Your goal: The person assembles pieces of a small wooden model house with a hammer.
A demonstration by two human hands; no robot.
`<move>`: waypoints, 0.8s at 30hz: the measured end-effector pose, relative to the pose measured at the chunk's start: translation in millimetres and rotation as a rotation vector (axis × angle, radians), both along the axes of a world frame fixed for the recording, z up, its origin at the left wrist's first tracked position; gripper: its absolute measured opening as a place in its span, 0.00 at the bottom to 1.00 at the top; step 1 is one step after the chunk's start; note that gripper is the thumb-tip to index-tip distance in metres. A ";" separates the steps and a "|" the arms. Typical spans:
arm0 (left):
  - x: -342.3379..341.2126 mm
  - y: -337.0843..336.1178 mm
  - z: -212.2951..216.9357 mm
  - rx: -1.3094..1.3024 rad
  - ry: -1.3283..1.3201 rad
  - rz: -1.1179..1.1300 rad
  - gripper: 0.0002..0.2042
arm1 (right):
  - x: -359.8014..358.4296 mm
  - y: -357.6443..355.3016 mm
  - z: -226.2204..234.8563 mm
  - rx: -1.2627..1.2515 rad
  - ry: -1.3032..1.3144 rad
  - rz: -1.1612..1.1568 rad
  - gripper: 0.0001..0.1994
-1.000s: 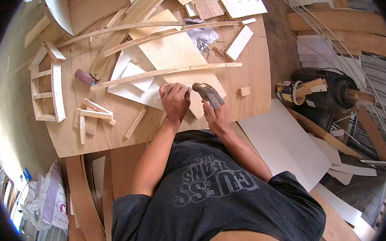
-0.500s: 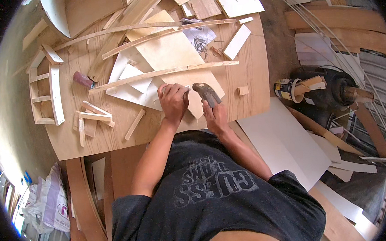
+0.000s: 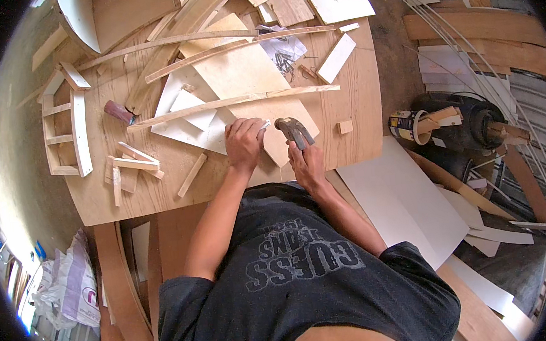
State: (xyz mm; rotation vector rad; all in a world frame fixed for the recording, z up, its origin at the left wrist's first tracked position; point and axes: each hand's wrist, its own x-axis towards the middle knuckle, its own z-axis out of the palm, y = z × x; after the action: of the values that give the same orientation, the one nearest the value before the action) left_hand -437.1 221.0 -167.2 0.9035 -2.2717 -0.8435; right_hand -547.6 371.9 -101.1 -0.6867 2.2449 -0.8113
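My right hand (image 3: pixel 308 163) is wrapped round a claw hammer (image 3: pixel 294 131), whose dark metal head is beside my left hand. My left hand (image 3: pixel 244 144) is closed, with the end of a small pale piece (image 3: pixel 265 125) showing at its fingertips. The rest of that piece is hidden by the fingers, so its kind is unclear. Both hands are over the near part of the wooden worktable (image 3: pixel 341 153). Under and beyond them lie a light plywood board (image 3: pixel 235 75) and a white panel (image 3: pixel 162 124). A long curved wooden strip (image 3: pixel 230 102) lies across these boards.
A small ladder-like wooden frame (image 3: pixel 80 133) stands at the table's left, near several short sticks (image 3: pixel 190 175). Nails lie on a plastic bag (image 3: pixel 282 46) toward the back. On the right are a small wood block (image 3: pixel 344 127) and a tub of offcuts (image 3: pixel 407 126).
The hammer head has shifted slightly right and down, a little away from my left hand. My left hand has stayed nearly in place, still closed.
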 end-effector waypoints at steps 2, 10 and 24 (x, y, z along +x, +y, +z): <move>2.9 -1.2 -4.2 0.022 0.004 -0.020 0.07 | 0.1 -0.6 1.7 0.011 0.020 0.036 0.21; 5.8 -3.0 -0.6 0.158 -0.016 0.013 0.14 | 10.5 -7.1 21.1 -0.057 0.170 0.212 0.13; 6.5 -2.7 -15.5 0.253 0.044 0.007 0.12 | 10.3 -0.5 5.5 -0.102 0.164 0.215 0.15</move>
State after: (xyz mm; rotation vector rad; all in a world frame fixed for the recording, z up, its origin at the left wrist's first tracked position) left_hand -430.7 218.3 -182.8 0.9916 -2.1545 -1.1546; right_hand -537.4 371.4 -95.5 -1.0572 2.2349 -0.7904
